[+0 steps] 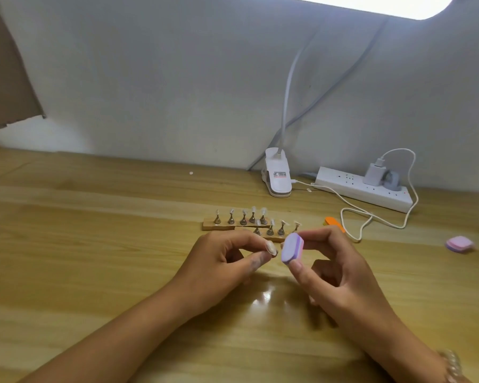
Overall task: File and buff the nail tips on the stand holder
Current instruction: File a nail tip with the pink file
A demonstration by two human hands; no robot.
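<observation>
Lilac buffer (292, 248) beside nail tip (271, 251)

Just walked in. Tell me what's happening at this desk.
A person is buffing. The left hand pinches one nail tip, and the right hand holds a purple buffer block right beside it; contact is unclear. Other tips sit on the stand holder behind the hands. A pink block lies off to the right.
</observation>
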